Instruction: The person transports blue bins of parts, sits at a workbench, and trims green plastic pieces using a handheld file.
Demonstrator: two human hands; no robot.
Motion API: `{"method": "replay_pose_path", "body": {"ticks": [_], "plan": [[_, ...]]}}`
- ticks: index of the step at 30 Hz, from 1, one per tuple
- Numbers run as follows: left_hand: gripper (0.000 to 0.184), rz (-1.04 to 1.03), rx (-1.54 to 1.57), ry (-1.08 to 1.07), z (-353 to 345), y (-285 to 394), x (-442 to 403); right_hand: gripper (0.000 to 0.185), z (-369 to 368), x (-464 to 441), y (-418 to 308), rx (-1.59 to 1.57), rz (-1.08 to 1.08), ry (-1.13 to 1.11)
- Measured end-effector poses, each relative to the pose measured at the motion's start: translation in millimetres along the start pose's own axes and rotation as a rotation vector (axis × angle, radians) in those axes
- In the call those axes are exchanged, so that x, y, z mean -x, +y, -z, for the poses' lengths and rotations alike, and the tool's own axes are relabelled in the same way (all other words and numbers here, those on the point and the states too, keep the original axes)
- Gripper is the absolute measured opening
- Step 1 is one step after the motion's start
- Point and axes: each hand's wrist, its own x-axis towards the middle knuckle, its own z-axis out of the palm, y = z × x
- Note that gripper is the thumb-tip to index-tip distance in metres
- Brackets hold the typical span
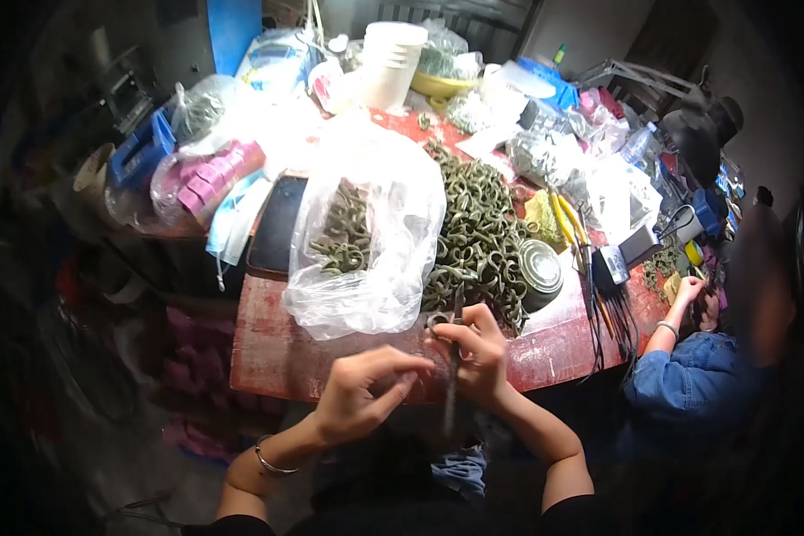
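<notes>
My right hand (478, 353) is closed on a slim dark tool (454, 384), held upright, with a small dark ring-like piece (435, 322) at its fingertips. Just left of it is my left hand (366, 389), its thumb and fingers apart and nothing seen between them. Beyond both hands a heap of dark greenish curled pieces (478, 214) covers the middle of the red table (281, 353). To the left of the heap lies a clear plastic bag (402, 241) with similar pieces (344, 237) inside.
A round metal tin (540, 266) and yellow-handled pliers (567, 219) lie right of the heap. A dark tray (279, 223) is left of the bag. White buckets (391, 62) stand at the back. At the right, another person's hand (688, 290) works near small pieces.
</notes>
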Motion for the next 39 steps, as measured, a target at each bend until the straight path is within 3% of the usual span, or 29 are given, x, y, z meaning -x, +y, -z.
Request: {"method": "replay_pose_path", "body": {"ticks": [1,4,5,9,13,15,18,23,26,27,30,31,34,35,39], "plan": [[0.019,-0.184,-0.104,0.062,2.7,-1.2,-8.6,0.021,7.4,-3.1,-5.5,-0.054,-0.007,-0.015],[0.032,-0.177,-0.138,0.208,-0.6,-1.3,-19.8,0.025,26.2,-13.1,-20.5,-0.182,0.001,-0.024],[0.043,-0.168,-0.041,0.157,-0.4,-6.2,-22.7,0.026,29.7,-14.7,-20.2,-0.191,0.024,-0.021],[0.054,-0.120,0.051,0.004,-0.3,2.2,-35.3,0.025,35.9,-16.3,-19.1,-0.329,-0.055,-0.041],[0.047,-0.110,-0.057,-0.045,-1.5,0.1,-46.1,0.027,36.3,-17.9,-11.9,-0.496,-0.143,-0.108],[0.046,-0.019,0.052,-0.083,-1.1,-2.6,-47.4,0.032,37.0,-18.8,-6.2,-0.543,-0.137,-0.144],[0.044,0.104,0.246,-0.091,-6.9,-9.5,-43.5,0.034,40.4,-16.4,-6.0,-0.625,-0.293,-0.125],[0.044,0.218,0.483,-0.075,-13.9,-10.1,-38.5,0.029,46.4,0.4,-12.9,-0.749,-0.528,0.056],[0.046,0.267,0.603,-0.116,-13.8,-10.5,-36.9,0.025,63.4,1.8,-14.4,-0.737,-0.552,-0.125],[0.046,0.280,0.622,-0.114,-14.5,-10.0,-36.5,0.024,60.7,7.7,-22.5,-0.793,-0.696,-0.018],[0.045,0.294,0.651,-0.117,-15.7,-8.9,-34.8,0.023,54.6,1.7,-46.4,-0.923,-0.862,0.255],[0.044,0.286,0.643,-0.128,-15.2,-9.9,-33.7,0.023,54.8,5.3,-47.6,-0.896,-0.876,0.223],[0.043,0.284,0.647,-0.137,-16.5,-6.0,-33.9,0.024,53.1,11.4,-34.3,-0.859,-0.629,0.102],[0.042,0.288,0.654,-0.137,-17.2,-4.2,-34.0,0.031,49.7,9.8,-23.7,-0.716,-0.410,0.005],[0.039,0.252,0.718,-0.152,-19.6,-4.5,-32.0,0.029,47.9,3.0,-27.5,-0.579,-0.345,0.025]]}}
